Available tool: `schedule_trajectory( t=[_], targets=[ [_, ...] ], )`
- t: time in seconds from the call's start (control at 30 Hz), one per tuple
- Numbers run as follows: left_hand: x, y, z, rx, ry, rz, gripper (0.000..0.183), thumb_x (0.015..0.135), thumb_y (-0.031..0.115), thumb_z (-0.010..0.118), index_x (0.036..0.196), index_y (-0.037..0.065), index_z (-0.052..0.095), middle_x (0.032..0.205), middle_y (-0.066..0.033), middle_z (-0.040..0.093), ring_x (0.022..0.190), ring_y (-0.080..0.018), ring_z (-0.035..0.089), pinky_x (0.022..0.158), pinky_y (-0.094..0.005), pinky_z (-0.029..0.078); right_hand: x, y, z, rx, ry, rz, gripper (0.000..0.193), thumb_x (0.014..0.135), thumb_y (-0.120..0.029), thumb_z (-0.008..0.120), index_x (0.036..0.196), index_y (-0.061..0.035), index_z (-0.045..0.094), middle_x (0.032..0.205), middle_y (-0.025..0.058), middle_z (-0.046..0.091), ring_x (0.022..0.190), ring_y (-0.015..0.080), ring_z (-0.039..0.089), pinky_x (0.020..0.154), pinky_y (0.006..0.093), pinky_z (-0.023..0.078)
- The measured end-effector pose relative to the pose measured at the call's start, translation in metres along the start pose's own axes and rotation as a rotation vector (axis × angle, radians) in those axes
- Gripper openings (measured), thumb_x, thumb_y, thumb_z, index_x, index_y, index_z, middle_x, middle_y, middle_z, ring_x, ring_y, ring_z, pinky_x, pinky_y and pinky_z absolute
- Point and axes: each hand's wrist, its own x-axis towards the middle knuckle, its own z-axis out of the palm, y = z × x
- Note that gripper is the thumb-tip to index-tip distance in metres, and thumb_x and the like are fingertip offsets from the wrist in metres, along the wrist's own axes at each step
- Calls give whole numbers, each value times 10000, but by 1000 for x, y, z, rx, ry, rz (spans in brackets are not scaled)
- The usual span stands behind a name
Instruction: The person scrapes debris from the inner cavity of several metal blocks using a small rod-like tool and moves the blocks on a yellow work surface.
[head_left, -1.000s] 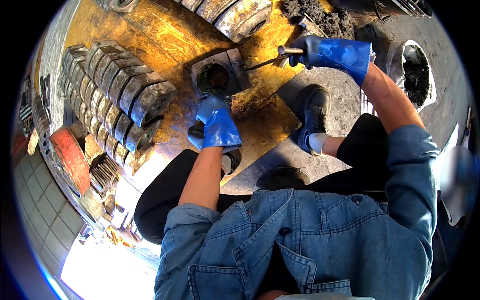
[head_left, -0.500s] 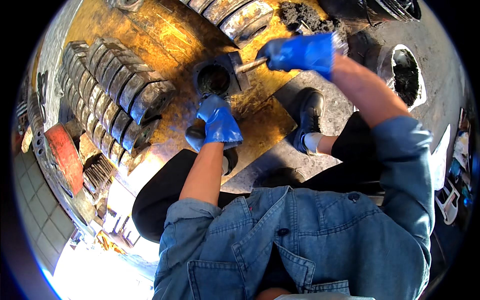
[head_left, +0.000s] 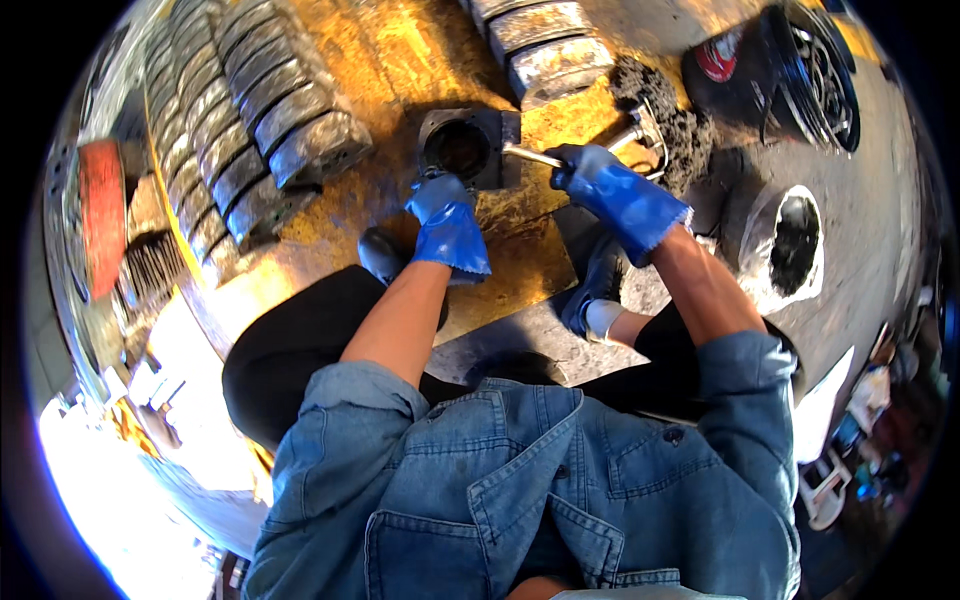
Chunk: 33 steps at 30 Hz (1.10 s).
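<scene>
My left hand [head_left: 447,222], in a blue rubber glove, is closed at the near side of a dark, squarish metal block [head_left: 498,132] with a wide round opening. What its fingers grip there is partly hidden. My right hand [head_left: 618,195], gloved the same way, wraps round a short light-coloured rod [head_left: 532,155]. The rod's free end points left and lies at the block's right side; whether it touches cannot be made out. Beneath the block is a worn yellow plate [head_left: 530,250].
Rows of dark grooved blocks [head_left: 300,120] stand at left, with another row [head_left: 555,50] at the back. A metal tool [head_left: 650,137] lies against a heap of black powder [head_left: 690,150]. Right are a black bucket [head_left: 740,90] and a white-rimmed container [head_left: 752,270]. My shoes flank the plate.
The view has shifted. Relative to the block, my right hand with the rod has come down toward me, and the tool by the powder now shows. My left hand stays at the block.
</scene>
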Motion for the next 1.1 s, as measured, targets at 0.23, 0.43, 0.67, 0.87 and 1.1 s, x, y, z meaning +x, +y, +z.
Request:
schedule_trajectory(
  t=[0.23, 0.43, 0.67, 0.87, 1.1],
  targets=[
    [-4, -4, 12, 148, 260, -82, 269, 809, 258, 648, 961, 55, 738, 907, -163, 722, 877, -359, 676, 598, -520, 485, -75, -46, 5, -270, -13, -111, 555, 874, -139, 637, 1414, -185, 515, 1188, 154, 686, 1059, 317, 680, 927, 403, 541],
    [-20, -15, -15, -10, 202, 53, 233, 788, 179, 643, 945, 55, 761, 916, -180, 729, 852, -348, 698, 608, -507, 488, -99, -79, 67, -562, -100, -163, 573, 895, -77, 486, 1447, -219, 427, 1020, 189, 706, 870, 378, 696, 719, 505, 547],
    [-19, -56, -10, -117, 262, 291, 211, 819, 158, 598, 945, 80, 748, 937, -163, 731, 861, -316, 715, 665, -498, 540, -105, -96, 110, -704, -182, 57, 550, 969, -176, 404, 1512, -229, 335, 1072, 219, 694, 937, 402, 688, 777, 519, 528],
    [-28, -58, -9, -103, 276, 228, 303, 989, 178, 423, 1062, 93, 703, 1030, -171, 718, 972, -354, 695, 808, -489, 556, -64, -101, 110, -598, -216, 329, 543, 1014, -227, 304, 1554, -231, 243, 1159, 268, 649, 1044, 429, 649, 875, 500, 511],
    [-22, -64, -12, -236, 166, 240, 255, 934, 166, 495, 1058, 93, 705, 1065, -183, 710, 1021, -357, 685, 838, -485, 548, -48, -127, 109, -533, -217, 428, 513, 1057, -331, 223, 1508, -122, 348, 1118, 283, 673, 1088, 422, 646, 913, 506, 507]
  ],
)
